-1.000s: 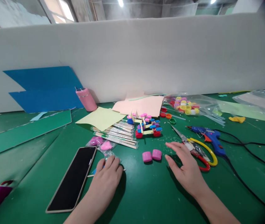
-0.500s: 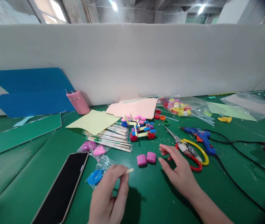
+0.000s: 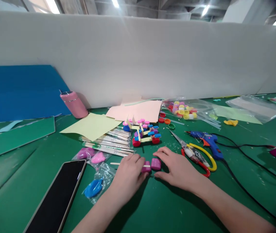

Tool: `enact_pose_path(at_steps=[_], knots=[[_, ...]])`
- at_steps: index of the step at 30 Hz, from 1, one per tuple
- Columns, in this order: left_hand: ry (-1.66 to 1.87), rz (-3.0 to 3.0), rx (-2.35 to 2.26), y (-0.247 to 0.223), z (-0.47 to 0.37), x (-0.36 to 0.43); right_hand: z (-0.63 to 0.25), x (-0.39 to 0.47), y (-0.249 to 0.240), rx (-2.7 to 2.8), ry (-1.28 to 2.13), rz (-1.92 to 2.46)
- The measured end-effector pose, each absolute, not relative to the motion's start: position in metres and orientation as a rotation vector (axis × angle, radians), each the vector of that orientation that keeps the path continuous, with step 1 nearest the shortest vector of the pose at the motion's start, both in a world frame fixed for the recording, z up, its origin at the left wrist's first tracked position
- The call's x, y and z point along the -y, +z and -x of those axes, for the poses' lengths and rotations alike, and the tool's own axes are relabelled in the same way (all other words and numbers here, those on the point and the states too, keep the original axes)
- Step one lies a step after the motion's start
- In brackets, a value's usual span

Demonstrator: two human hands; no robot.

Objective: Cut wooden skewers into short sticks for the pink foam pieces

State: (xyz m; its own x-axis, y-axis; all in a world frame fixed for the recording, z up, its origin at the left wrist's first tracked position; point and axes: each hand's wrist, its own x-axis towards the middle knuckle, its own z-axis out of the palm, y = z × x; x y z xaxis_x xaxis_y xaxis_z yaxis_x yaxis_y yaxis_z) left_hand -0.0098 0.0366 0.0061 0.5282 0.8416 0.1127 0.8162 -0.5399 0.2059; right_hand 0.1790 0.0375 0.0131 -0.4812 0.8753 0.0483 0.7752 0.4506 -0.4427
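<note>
Partly hidden mid-length, pale stick (image 3: 115,163) pinched by left hand (image 3: 131,171); right hand (image 3: 177,166) spread beside pink block (image 3: 155,164); phone (image 3: 58,192) cut off below.

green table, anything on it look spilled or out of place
A few loose caps lie outside the clear bag of similar caps, perhaps spilled, perhaps set aside. The blue glue gun lies flat on its side rather than propped up, which looks a little careless.

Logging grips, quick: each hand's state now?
Left hand: closed on a thin stick.
Right hand: open, thumb and fingers apart beside a pink block.
</note>
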Motion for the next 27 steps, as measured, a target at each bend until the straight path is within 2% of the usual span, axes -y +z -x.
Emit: enact_pose_path(at_steps=[11,23,27], knots=[[0.475,-2.557,-1.203,0.006,0.023,-0.043,-0.183,-0.041,0.001,2.406,0.628,1.250],[0.558,-2.578,-1.259,0.006,0.026,-0.042,-0.182,-0.040,-0.001,2.422,0.619,1.262],[0.684,-2.552,-1.353,0.004,0.028,-0.037,-0.184,-0.038,0.005,2.372,0.495,1.242]])
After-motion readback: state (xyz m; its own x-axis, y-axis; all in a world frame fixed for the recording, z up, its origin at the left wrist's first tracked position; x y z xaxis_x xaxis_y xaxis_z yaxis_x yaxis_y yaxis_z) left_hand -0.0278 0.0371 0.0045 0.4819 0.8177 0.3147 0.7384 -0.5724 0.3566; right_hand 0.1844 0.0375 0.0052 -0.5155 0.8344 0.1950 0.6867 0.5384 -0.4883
